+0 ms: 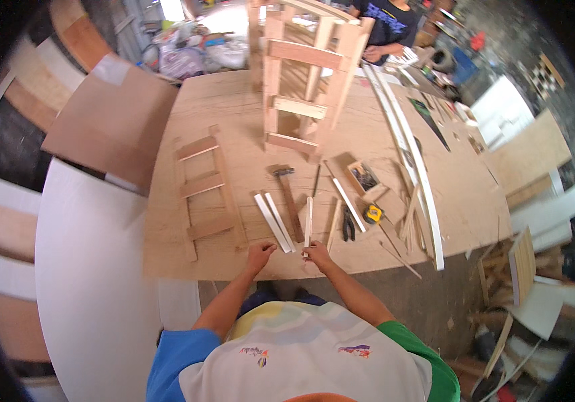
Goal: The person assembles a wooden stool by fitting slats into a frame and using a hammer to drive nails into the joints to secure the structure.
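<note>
My right hand is closed around the lower end of a short wooden strip, which points away from me at the table's near edge. To its left my left hand has its fingers pinched together; whether something small is between them I cannot make out. Two pale wooden strips lie side by side just beyond my left hand. A hammer rests between these strips and the held one. Black-handled pliers and another thin wooden strip lie to the right of my right hand.
A ladder-like wooden frame lies at left on the plywood table; a taller slatted frame stands farther back. At right are a yellow tape measure, a small wooden box, long strips and a saw. Another person is beyond.
</note>
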The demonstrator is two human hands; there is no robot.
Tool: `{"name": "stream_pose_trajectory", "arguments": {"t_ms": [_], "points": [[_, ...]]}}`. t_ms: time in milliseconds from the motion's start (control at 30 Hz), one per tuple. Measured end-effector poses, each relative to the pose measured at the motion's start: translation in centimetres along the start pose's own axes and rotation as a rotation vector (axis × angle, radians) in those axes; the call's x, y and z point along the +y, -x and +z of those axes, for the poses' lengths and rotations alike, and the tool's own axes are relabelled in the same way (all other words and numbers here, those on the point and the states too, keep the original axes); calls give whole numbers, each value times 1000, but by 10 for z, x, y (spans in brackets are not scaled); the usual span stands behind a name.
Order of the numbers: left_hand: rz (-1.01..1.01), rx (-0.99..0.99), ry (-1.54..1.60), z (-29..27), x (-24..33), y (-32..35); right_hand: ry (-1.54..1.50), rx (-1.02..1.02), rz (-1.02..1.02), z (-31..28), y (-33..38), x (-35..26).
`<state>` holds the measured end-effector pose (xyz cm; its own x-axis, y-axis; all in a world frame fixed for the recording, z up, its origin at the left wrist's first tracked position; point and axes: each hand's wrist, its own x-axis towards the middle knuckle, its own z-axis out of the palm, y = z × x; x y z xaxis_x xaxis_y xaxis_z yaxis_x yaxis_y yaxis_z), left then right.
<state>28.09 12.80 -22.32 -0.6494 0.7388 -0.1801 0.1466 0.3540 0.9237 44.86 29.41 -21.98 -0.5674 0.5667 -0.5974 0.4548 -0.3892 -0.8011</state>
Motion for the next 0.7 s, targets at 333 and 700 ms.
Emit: {"name": "stream_pose_trajectory", "arguments": {"t_ms": [333,700], "points": [[-213,497,-54,-83,-28,85,-249,-273,8,56,-20,7],[-168,678,-100,-182,-41,37,112,-130,-35,112,-8,-22]]}}
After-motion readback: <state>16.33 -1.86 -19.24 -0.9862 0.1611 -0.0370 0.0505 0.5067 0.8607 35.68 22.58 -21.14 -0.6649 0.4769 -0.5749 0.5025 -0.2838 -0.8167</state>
